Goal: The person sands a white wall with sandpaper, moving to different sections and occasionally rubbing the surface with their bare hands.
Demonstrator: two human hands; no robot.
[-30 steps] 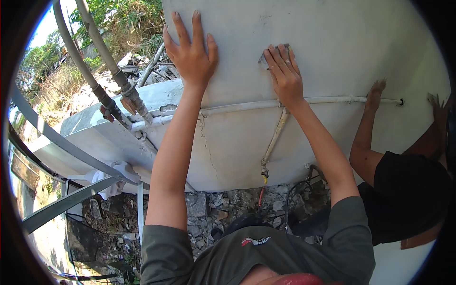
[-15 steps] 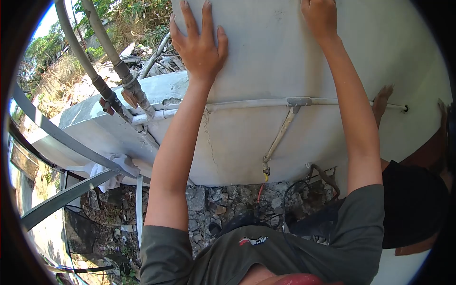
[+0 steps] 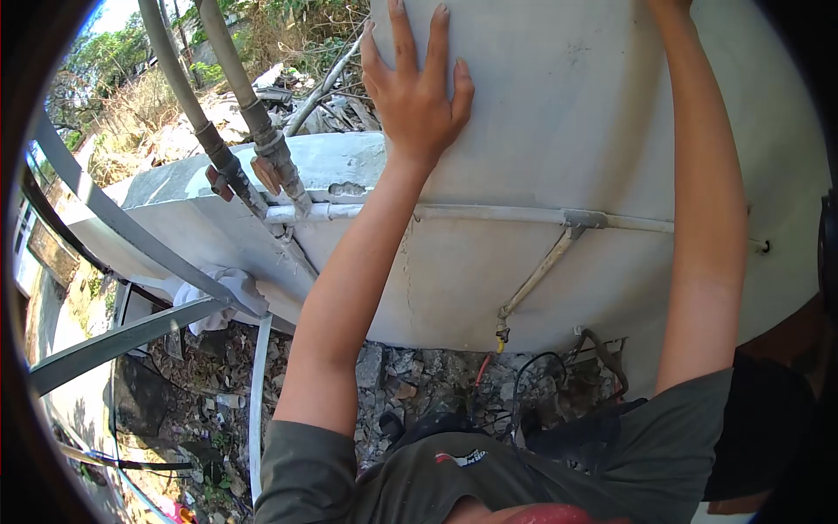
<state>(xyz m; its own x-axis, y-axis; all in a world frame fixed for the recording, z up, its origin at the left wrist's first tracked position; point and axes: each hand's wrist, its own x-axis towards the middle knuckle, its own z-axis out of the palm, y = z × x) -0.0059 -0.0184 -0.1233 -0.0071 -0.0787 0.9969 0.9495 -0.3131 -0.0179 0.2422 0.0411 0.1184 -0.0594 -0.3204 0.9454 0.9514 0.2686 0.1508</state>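
My left hand [image 3: 421, 100] lies flat against the pale grey wall [image 3: 532, 113], near its left edge, with the fingers spread and nothing held. Only the heel of my right hand [image 3: 669, 5] shows at the top edge, higher up the same wall; its fingers are out of frame, so what it holds, if anything, is hidden. Below both hands a white pipe [image 3: 489, 213] runs across the wall. From its grey tee fitting [image 3: 583, 219] a short branch goes down to a small tap [image 3: 502, 334] with a yellow end.
Two thick grey pipes with valves [image 3: 266, 157] rise at the left. Metal bars [image 3: 122, 345] stand below them, with a white cloth [image 3: 229, 288] on one. Rubble [image 3: 384, 375] and a black cable [image 3: 528, 367] cover the ground. Another person's dark clothing [image 3: 759, 428] is close at right.
My view has shifted, and both hands now appear farther right. My right hand has slid up, almost out of frame. The other person's hand on the wall no longer shows.
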